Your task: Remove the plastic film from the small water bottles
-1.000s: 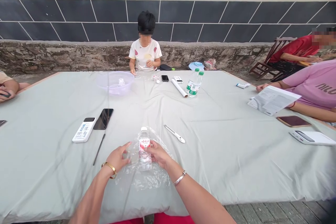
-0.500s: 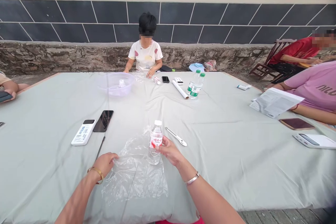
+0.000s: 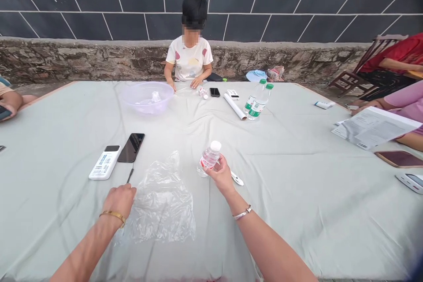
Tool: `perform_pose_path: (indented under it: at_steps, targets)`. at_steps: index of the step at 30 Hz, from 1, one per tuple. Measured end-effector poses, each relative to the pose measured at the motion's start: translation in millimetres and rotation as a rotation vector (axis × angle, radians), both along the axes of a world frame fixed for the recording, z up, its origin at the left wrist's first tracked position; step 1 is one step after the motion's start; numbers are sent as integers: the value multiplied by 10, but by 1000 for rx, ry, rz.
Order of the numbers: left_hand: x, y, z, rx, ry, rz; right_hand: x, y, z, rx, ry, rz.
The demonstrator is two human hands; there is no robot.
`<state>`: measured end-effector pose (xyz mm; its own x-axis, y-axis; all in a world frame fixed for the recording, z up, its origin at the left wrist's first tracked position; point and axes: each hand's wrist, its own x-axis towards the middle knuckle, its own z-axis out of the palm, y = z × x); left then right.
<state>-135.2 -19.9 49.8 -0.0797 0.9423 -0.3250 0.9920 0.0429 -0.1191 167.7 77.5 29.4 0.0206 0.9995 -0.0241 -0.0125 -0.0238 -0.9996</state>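
Observation:
My right hand (image 3: 220,175) is wrapped round a small clear water bottle (image 3: 209,159) with a white cap and a red-and-white label. The bottle leans slightly, cap towards the right. A white utility knife (image 3: 237,179) lies just beyond that hand, partly hidden by it. A thin clear plastic bag (image 3: 167,205) is spread, crumpled, on the cloth between my hands. My left hand (image 3: 119,201) is closed at the bag's left edge; its fingertips are mostly hidden. Above this hand lie a black phone (image 3: 131,147) with a dark strap (image 3: 130,175) and a white power bank (image 3: 105,163).
A pale cloth covers the table (image 3: 291,211). Further off are a purple basin (image 3: 148,99), a white roll (image 3: 235,106) and two green-capped bottles (image 3: 258,105). A person (image 3: 190,59) sits opposite. At right, another holds papers (image 3: 376,125) near a phone (image 3: 398,159).
My right hand has carried the bottle off the bag, forward and right, tilting it. My left hand has moved left, with the bag shifting along. The camera view has tipped down slightly.

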Motion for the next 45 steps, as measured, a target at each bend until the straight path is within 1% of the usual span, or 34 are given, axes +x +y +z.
perform_pose_path:
  at_steps: [2, 3, 4, 7, 8, 10, 12, 13, 14, 16, 17, 18, 19, 20, 22, 24, 26, 27, 28, 29, 30, 31, 32, 33, 34, 35, 36, 37, 38, 39, 40, 42, 43, 45]
  targets:
    - [15, 18, 137, 93, 50, -37, -27, -6, 13, 39, -84, -7]
    - [36, 25, 214, 107, 54, -49, -41, -2, 15, 66, -124, -5]
    - [64, 30, 291, 81, 35, -49, -51, 7, 10, 93, -159, 2]
    - [158, 19, 491, -111, -100, 1, -29, 28, -42, 152, -235, 39]
    - [183, 7, 540, -144, -150, 16, 2, 15, -59, 156, -267, 45]
    - [228, -31, 613, -121, -239, 33, 84, -80, -60, 150, -358, 8]
    - [294, -77, 680, -79, -356, 37, 144, -276, 16, 161, -431, -34]
    - [344, -98, 723, -75, -451, 31, 146, -401, 86, 185, -439, 5]
    - [408, -115, 775, -91, -581, 21, 119, -534, 169, 217, -428, 98]
    - [558, -126, 903, -194, -912, 9, -15, -779, 345, 274, -364, 471]
    - [628, -119, 969, -247, -1084, 33, -111, -873, 416, 280, -338, 635]
    - [684, -104, 1029, -281, -1237, 84, -211, -943, 466, 272, -318, 752]
    - [720, -82, 1074, -277, -1365, 160, -303, -987, 490, 244, -307, 817]
    - [731, -55, 1098, -225, -1470, 258, -379, -1008, 490, 205, -300, 827]
    - [693, 5, 1076, -18, -1640, 487, -463, -1003, 434, 114, -297, 772]
    - [627, 66, 972, 198, -1773, 715, -475, -970, 357, 82, -342, 704]
    - [608, 117, 824, 389, -1842, 889, -466, -945, 315, 148, -490, 678]
    - [627, 138, 748, 495, -1836, 935, -467, -940, 315, 201, -599, 666]
    - [664, 153, 675, 616, -1782, 949, -473, -940, 329, 259, -718, 647]
    - [712, 162, 609, 729, -1676, 919, -481, -942, 355, 313, -831, 624]
    - [761, 162, 549, 811, -1527, 847, -488, -943, 391, 360, -920, 597]
    - [805, 153, 498, 848, -1363, 739, -488, -939, 432, 401, -970, 573]
    - [836, 134, 456, 835, -1215, 611, -479, -927, 475, 437, -974, 555]
    - [853, 105, 423, 770, -1115, 476, -461, -904, 516, 465, -930, 539]
    - [856, 68, 398, 659, -1085, 347, -437, -871, 552, 476, -849, 511]
    - [851, 27, 384, 530, -1121, 249, -411, -828, 579, 468, -745, 463]
    - [845, -14, 379, 394, -1208, 194, -391, -780, 596, 441, -638, 394]
    - [843, -50, 382, 274, -1325, 194, -381, -734, 600, 400, -543, 314]
    - [852, -78, 391, 194, -1452, 251, -386, -696, 594, 351, -468, 241]
    - [873, -93, 403, 168, -1576, 353, -406, -673, 579, 308, -415, 193]
    - [908, -94, 415, 195, -1682, 482, -439, -668, 560, 278, -382, 185]
    - [1000, -63, 426, 315, -1817, 718, -520, -715, 522, 265, -350, 262]
    - [1046, -36, 420, 360, -1850, 787, -549, -759, 508, 275, -342, 321]
    - [1108, 16, 390, 361, -1882, 834, -542, -845, 489, 302, -339, 442]
